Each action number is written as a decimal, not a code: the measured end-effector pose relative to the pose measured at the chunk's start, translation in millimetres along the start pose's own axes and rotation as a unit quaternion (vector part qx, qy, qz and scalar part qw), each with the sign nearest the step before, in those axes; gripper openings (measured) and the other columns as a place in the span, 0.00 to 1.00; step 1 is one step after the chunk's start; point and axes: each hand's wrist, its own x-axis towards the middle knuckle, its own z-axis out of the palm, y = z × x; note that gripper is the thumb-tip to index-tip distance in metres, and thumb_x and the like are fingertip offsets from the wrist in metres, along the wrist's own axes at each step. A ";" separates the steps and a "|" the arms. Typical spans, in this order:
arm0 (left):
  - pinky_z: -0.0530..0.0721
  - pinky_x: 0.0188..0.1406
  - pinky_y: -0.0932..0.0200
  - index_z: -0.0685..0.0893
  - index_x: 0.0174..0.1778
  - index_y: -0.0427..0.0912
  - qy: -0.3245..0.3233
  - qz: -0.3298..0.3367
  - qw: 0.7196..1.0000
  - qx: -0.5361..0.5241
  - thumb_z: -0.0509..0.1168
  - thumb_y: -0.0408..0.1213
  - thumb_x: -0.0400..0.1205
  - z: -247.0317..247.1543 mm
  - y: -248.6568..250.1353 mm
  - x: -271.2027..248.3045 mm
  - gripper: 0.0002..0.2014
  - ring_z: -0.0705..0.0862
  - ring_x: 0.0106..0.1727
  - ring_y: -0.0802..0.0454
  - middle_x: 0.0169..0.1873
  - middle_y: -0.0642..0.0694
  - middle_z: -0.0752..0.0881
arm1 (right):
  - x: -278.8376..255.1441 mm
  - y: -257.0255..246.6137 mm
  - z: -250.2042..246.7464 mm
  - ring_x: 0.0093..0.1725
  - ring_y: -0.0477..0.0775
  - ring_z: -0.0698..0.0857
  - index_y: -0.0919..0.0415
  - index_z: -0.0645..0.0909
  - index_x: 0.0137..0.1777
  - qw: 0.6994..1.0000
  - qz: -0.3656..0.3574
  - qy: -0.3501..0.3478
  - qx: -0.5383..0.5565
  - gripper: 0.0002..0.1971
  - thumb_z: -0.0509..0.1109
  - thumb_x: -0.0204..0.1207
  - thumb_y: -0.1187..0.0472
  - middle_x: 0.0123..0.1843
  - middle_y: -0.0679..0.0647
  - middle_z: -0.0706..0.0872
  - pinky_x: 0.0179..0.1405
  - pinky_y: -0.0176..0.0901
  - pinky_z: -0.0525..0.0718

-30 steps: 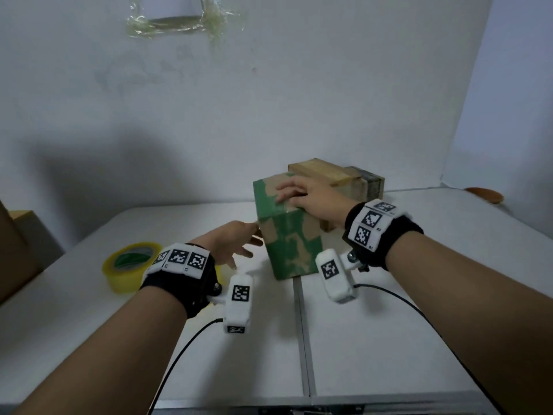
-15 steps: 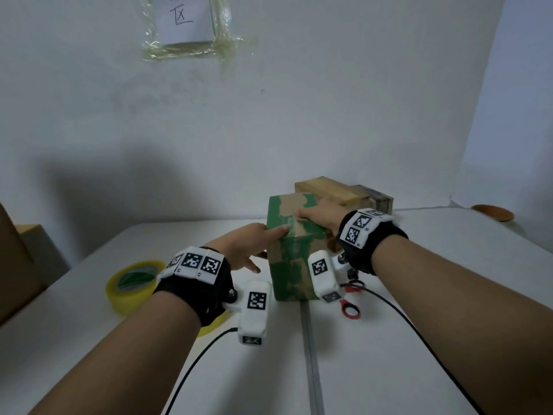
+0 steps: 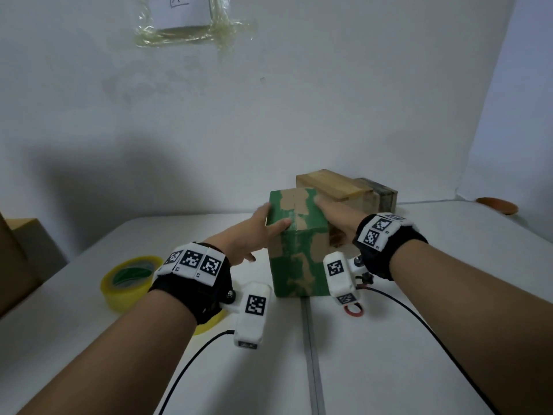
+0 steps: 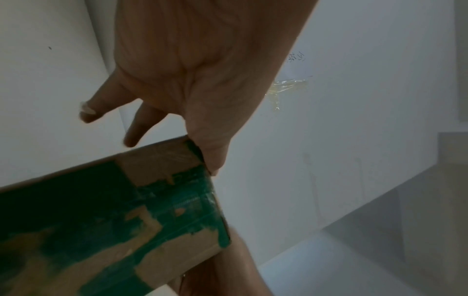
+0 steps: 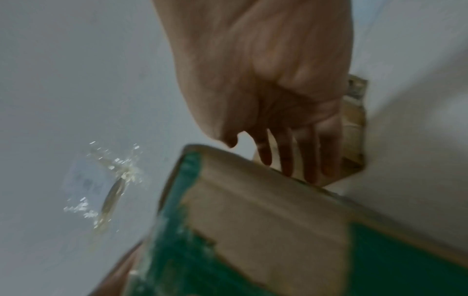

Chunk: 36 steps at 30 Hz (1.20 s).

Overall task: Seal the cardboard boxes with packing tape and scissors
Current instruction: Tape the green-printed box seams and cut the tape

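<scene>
White wall rises behind a white surface (image 3: 419, 295), seen from the head camera. At mid-surface stands a cardboard box (image 3: 299, 250) patched with green tape, upright. Both hands clasp it near the top: the left hand (image 3: 251, 235) presses the left side with its thumb lying across the near top edge, and the right hand (image 3: 338, 217) lies flat against the right side, fingers reaching to the top. Each grip is a flat-fingered press on the box, not a curled hold. Just behind the box, to the far right, sit two more brown boxes (image 3: 335, 187). A yellow tape roll (image 3: 128, 280) lies on the near left, partly behind the left wrist. Red scissor handles (image 3: 353, 310) peek out below the right wrist camera. A taped paper notice (image 3: 182, 19) hangs on the wall.

From the left wrist, the left hand (image 4: 202, 80) shows its palm, thumb touching the box (image 4: 126, 220) corner, the other fingers spread loosely.

From the right wrist, blurred, the right hand (image 5: 278, 90) stretches straight fingers along the box (image 5: 253, 230) edge.
</scene>
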 end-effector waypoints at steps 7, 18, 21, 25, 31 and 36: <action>0.77 0.39 0.59 0.67 0.80 0.57 0.051 0.083 0.991 0.089 0.50 0.46 0.90 11.2 15.9 -6.8 0.21 0.69 0.60 0.53 0.79 0.56 0.64 | -23.5 64.6 -14.2 0.69 0.61 0.80 0.59 0.76 0.74 0.899 0.074 -0.160 -0.401 0.25 0.74 0.77 0.58 0.71 0.55 0.80 0.66 0.51 0.81; 0.70 0.72 0.52 0.65 0.82 0.54 0.077 0.107 0.990 0.043 0.51 0.47 0.90 21.6 6.8 -5.8 0.22 0.65 0.76 0.52 0.82 0.54 0.58 | 57.6 156.4 -58.4 0.36 0.58 0.88 0.57 0.80 0.28 0.823 0.099 -0.009 -0.559 0.17 0.74 0.60 0.43 0.34 0.51 0.86 0.45 0.54 0.90; 0.66 0.76 0.48 0.61 0.83 0.56 0.083 0.109 0.989 -0.049 0.55 0.53 0.87 9.3 -5.8 -3.8 0.27 0.63 0.79 0.50 0.83 0.52 0.59 | -3.7 118.4 -44.5 0.46 0.61 0.87 0.55 0.79 0.32 0.863 0.059 0.044 -0.500 0.17 0.68 0.75 0.44 0.45 0.56 0.87 0.52 0.48 0.86; 0.74 0.73 0.44 0.71 0.77 0.50 0.207 0.063 0.976 0.009 0.63 0.49 0.84 -21.7 -40.4 -0.4 0.24 0.76 0.71 0.43 0.74 0.46 0.75 | -29.4 78.0 -31.6 0.64 0.68 0.80 0.64 0.82 0.63 0.931 -0.037 0.209 -0.297 0.17 0.64 0.82 0.54 0.68 0.66 0.77 0.67 0.54 0.79; 0.74 0.65 0.50 0.63 0.80 0.41 0.104 -0.121 0.911 0.380 0.62 0.59 0.82 -29.3 -98.5 -22.3 0.37 0.75 0.71 0.39 0.73 0.37 0.75 | -46.0 23.6 -21.5 0.66 0.60 0.78 0.61 0.80 0.60 0.914 -0.192 0.330 -0.134 0.13 0.61 0.78 0.68 0.70 0.59 0.74 0.68 0.47 0.73; 0.77 0.65 0.49 0.60 0.82 0.44 0.037 -0.123 0.894 0.430 0.68 0.63 0.76 -15.8 -104.1 -23.2 0.44 0.75 0.72 0.41 0.73 0.41 0.74 | -60.1 2.2 -9.9 0.58 0.55 0.80 0.56 0.79 0.60 0.909 -0.256 0.317 -0.084 0.17 0.59 0.76 0.72 0.68 0.55 0.74 0.58 0.49 0.80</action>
